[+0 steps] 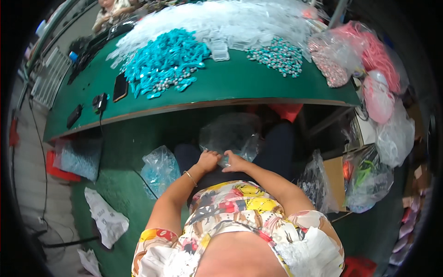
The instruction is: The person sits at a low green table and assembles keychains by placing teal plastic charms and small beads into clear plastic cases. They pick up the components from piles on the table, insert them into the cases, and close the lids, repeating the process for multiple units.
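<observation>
Seated below a green table (221, 87), the person's 2 hands, left hand (208, 160) and right hand (234, 162), gripped a clear plastic bag (230, 134) in the lap (best held taut, mouth upward).

Bright, even light; fisheye-bent, dark-vignetted, soft edges

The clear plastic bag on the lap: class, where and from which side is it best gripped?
Grip the clear bag at its near lower edge, coming from the body side. That is where the left hand and right hand meet it; the rest bulges loosely away toward the table.
</observation>
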### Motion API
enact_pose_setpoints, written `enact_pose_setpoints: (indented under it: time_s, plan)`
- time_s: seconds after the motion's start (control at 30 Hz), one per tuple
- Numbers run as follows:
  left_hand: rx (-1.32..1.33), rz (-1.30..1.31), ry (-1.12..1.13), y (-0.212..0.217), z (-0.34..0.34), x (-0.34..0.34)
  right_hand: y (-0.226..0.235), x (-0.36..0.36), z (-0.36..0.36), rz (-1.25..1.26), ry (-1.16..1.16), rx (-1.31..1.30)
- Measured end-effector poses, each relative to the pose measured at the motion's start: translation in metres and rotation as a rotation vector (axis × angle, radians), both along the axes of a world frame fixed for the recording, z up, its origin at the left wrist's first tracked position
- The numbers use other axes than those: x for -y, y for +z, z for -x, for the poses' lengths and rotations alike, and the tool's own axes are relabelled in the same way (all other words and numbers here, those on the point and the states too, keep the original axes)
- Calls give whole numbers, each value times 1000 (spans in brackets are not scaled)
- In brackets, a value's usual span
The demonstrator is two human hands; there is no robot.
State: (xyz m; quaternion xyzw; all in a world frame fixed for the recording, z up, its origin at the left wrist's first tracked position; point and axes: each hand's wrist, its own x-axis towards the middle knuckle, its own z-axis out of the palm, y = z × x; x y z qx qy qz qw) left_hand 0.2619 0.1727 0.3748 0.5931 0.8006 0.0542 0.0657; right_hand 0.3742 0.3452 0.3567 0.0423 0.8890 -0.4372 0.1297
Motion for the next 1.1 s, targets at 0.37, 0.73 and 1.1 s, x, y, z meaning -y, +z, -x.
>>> enact_pose_setpoints:
  time_s: [0.37,0.73,1.1]
  plan:
    - [92,251,18,-4,-3,-16,26,3,-17,-373,158,-31]
    - [-154,713,-81,25,4,-35,-36,14,2,-73,295,-166]
    - [16,1246,-156,45,5,-85,-44,26,23,149,651,301]
